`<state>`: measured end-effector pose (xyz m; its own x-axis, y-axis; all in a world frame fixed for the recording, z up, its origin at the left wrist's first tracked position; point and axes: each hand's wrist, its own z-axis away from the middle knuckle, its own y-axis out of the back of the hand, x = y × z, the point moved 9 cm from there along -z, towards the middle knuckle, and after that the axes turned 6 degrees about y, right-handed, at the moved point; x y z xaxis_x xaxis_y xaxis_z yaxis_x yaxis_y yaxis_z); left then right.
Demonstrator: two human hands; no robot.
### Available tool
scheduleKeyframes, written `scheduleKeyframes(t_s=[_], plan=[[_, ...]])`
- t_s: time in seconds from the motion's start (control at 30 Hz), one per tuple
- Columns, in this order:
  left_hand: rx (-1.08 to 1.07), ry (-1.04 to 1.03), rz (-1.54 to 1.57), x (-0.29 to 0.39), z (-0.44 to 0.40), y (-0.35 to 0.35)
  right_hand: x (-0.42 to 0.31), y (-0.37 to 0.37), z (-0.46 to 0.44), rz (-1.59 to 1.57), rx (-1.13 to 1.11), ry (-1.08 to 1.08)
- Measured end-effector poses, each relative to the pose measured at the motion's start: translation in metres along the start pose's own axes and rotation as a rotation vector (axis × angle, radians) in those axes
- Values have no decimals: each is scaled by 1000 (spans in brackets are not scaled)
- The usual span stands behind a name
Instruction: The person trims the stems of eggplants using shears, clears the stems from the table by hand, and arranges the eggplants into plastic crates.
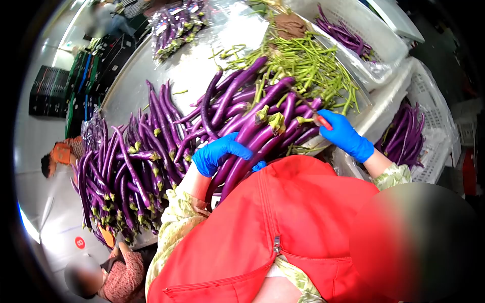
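My left hand (pixel 222 153), in a blue glove, is wrapped round a few long purple eggplants (pixel 258 142). Their green stem ends point up and to the right, away from me. At the right of the pile my right hand (pixel 344 135), also gloved in blue, is closed round the red handle of a small knife (pixel 324 122). Its thin blade points up and left over the eggplants; how near it is to a stem I cannot tell. A large heap of eggplants (pixel 121 174) spreads to the left of my hands.
Cut green stems (pixel 318 68) are piled on the metal table (pixel 124 93) beyond my hands. Bagged eggplants (pixel 179 30) lie at the far side. White crates (pixel 439 118) with eggplants stand at right. Other people are at left, one in a patterned sleeve (pixel 129 275). Dark crates (pixel 50 86) are stacked behind.
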<state>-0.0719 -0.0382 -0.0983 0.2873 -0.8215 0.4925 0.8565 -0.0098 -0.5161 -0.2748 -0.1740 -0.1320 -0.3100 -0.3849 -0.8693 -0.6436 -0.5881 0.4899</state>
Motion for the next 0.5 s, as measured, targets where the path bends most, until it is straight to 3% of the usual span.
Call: scheduleKeyframes(t_s=[0.13,0.17,0.27,0.3,0.37,0.43,0.5], plan=[[2,-206,162,13,35,10,-15,5,-12,-239,120,26],[52,-233,200,9,45,22,-26,1,-17,-302,66,16],[-5,-428,194,22,72,28,-59,-7,-26,-181,-20,56],[57,-468,298,23,86,30,-68,-7,-25,-185,27,30],[227,-629,202,34,123,43,-38,-20,-28,-153,41,154],[297,-857,187,48,172,57,-46,-30,-32,-366,-5,53],[520,-1098,271,53,234,87,-44,-39,-35,-469,-41,-28]])
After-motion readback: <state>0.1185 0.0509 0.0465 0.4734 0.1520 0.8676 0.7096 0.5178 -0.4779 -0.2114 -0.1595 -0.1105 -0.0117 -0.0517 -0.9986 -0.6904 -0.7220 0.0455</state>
